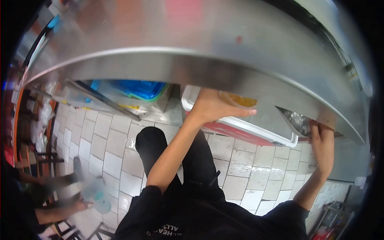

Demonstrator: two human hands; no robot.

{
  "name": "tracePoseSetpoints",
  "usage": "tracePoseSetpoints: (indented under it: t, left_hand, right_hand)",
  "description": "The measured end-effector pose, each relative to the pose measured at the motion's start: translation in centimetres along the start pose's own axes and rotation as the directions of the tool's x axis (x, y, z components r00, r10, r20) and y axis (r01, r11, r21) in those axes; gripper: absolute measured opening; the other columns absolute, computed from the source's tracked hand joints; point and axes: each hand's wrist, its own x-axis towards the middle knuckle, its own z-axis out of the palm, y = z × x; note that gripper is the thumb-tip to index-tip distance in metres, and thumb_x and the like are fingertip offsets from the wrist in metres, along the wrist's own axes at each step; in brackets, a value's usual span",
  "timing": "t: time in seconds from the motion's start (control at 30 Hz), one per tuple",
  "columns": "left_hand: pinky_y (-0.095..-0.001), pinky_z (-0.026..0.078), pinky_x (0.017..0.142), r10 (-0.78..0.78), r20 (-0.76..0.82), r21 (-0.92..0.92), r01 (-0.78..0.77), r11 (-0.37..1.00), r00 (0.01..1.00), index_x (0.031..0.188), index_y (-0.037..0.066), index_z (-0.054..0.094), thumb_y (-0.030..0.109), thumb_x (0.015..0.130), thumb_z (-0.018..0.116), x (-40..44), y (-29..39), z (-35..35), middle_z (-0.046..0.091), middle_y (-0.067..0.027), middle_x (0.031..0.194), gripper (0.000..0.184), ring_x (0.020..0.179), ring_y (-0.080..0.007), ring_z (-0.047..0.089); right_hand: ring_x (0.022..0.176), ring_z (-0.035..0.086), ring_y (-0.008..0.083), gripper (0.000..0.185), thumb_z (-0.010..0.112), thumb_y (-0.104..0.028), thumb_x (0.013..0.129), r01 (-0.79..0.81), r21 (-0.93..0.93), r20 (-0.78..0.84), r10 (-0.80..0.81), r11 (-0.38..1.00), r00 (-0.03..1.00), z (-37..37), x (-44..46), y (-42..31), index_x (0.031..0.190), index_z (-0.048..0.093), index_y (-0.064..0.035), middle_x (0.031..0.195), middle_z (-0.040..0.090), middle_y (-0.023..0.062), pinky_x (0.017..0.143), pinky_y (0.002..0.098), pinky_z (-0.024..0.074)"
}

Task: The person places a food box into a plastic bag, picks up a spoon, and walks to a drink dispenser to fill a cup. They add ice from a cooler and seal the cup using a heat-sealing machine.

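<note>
Under the edge of the steel counter [160, 66], my left hand [210, 106] is closed round a clear container [237, 99] with yellow-orange contents. The thumb lies along its near side, and the counter edge hides the other fingers. Farther right, my right hand [321, 140] reaches up beneath the same edge. Its fingers close at the side of a shiny, crinkled silver thing [298, 121], perhaps a foil bag; the fingertips are partly hidden. Below my left hand is a white-rimmed red box [240, 134] with a grey surface above it.
Bins with a blue lid [142, 89] stand under the counter on the left, near a metal bar [104, 100]. Another person's hand [82, 205] at lower left holds a blurred pale-blue object [102, 203]. The tiled floor [248, 176] looks wet.
</note>
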Motion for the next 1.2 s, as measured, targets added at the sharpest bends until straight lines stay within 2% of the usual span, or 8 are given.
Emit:
tracePoseSetpoints:
  t: [0.3, 0.37, 0.43, 0.5, 0.63, 0.93, 1.17, 1.2]
  left_hand:
    - [-0.0476, 0.034, 0.109, 0.397, -0.223, 0.243, -0.344, 0.907, 0.890, 0.111, 0.008, 0.067, 0.048, 0.045, 0.091, 0.9, -0.6, 1.2, 0.047, -0.0225, 0.131, 0.082, 0.132, -0.0434, 0.031]
    - [-0.0495, 0.033, 0.110, 0.405, -0.250, 0.217, -0.356, 0.909, 0.880, 0.111, 0.007, 0.067, 0.051, 0.044, 0.090, 1.0, -0.9, 1.6, 0.048, -0.0230, 0.130, 0.083, 0.133, -0.0438, 0.029]
    - [-0.0511, 0.031, 0.110, 0.398, -0.247, 0.257, -0.337, 0.906, 0.883, 0.111, 0.007, 0.067, 0.053, 0.045, 0.088, 1.1, -1.0, 1.6, 0.050, -0.0233, 0.129, 0.083, 0.133, -0.0439, 0.030]
    - [-0.0522, 0.031, 0.110, 0.460, -0.274, 0.276, -0.390, 0.879, 0.844, 0.110, 0.007, 0.067, 0.056, 0.046, 0.087, 1.2, -1.6, 2.0, 0.053, -0.0227, 0.127, 0.083, 0.134, -0.0442, 0.029]
    - [-0.0465, 0.040, 0.103, 0.523, -0.226, 0.225, -0.479, 0.849, 0.822, 0.111, 0.005, 0.065, 0.045, 0.049, 0.091, -0.6, -2.3, 0.9, 0.059, -0.0162, 0.121, 0.079, 0.123, -0.0370, 0.047]
    - [-0.0351, 0.046, 0.098, 0.149, -0.066, -0.097, -0.155, 0.983, 0.987, 0.125, 0.005, 0.050, 0.016, 0.055, 0.094, -9.3, 0.1, -4.1, 0.060, -0.0109, 0.119, 0.083, 0.110, -0.0231, 0.060]
    - [-0.0367, 0.045, 0.098, -0.007, -0.125, 0.004, 0.008, 1.000, 0.992, 0.127, 0.005, 0.052, 0.022, 0.056, 0.094, -13.4, 10.3, -5.6, 0.060, -0.0110, 0.121, 0.085, 0.113, -0.0254, 0.057]
    - [-0.0382, 0.045, 0.098, 0.016, -0.149, 0.021, -0.013, 1.000, 0.989, 0.127, 0.005, 0.052, 0.024, 0.056, 0.094, -13.5, 12.1, -5.8, 0.059, -0.0120, 0.122, 0.085, 0.113, -0.0284, 0.057]
  right_hand:
    - [0.069, 0.058, 0.0143, 0.030, 0.049, -0.026, 0.102, 0.280, -0.079, 0.417, -0.224, 0.957, 0.881, 12.3, 7.6, 9.2, 0.114, 0.059, 0.0002, 0.088, 0.060, 0.0063, 0.062, 0.0275, 0.0470]
    - [0.106, 0.062, 0.0229, 0.043, 0.048, -0.028, 0.101, 0.463, 0.091, 0.271, -0.469, 0.882, 0.841, 13.8, 7.7, 9.0, 0.134, 0.047, 0.0006, 0.116, 0.060, 0.0142, 0.093, 0.0333, 0.0458]
    - [0.137, 0.039, 0.0301, 0.062, 0.052, -0.026, 0.099, 0.205, 0.303, 0.356, -0.310, 0.931, 0.881, 12.4, 4.8, 5.3, 0.148, 0.027, 0.0023, 0.147, 0.037, 0.0203, 0.113, 0.0408, 0.0304]
    - [0.144, 0.025, 0.0350, 0.080, 0.058, -0.024, 0.095, -0.071, 0.993, 0.109, -0.467, 0.099, 0.878, 11.1, 3.5, 4.2, 0.152, 0.008, 0.0026, 0.158, 0.014, 0.0234, 0.116, 0.0467, 0.0286]
    - [0.148, 0.009, 0.0376, 0.099, 0.061, -0.025, 0.092, -0.406, 0.795, 0.210, -0.424, -0.450, 0.881, 6.5, 0.9, -0.6, 0.150, -0.015, -0.0002, 0.159, -0.013, 0.0234, 0.119, 0.0498, 0.0214]
    - [0.136, 0.036, 0.0425, 0.067, 0.062, -0.020, 0.093, -0.338, 0.896, 0.298, -0.173, -0.290, 0.939, 7.9, -1.6, -0.4, 0.140, 0.027, 0.0122, 0.146, 0.029, 0.0360, 0.104, 0.0483, 0.0466]
    - [0.122, 0.055, 0.0349, 0.051, 0.047, -0.028, 0.101, -0.601, 0.670, 0.726, 0.221, -0.435, 0.651, 8.6, -6.6, -5.2, 0.133, 0.039, 0.0111, 0.131, 0.052, 0.0292, 0.092, 0.0418, 0.0548]
    - [0.115, 0.058, 0.0328, 0.050, 0.045, -0.030, 0.102, -0.668, 0.718, 0.695, 0.176, -0.193, 0.697, 7.7, -8.3, -7.4, 0.133, 0.041, 0.0082, 0.129, 0.054, 0.0268, 0.087, 0.0382, 0.0552]
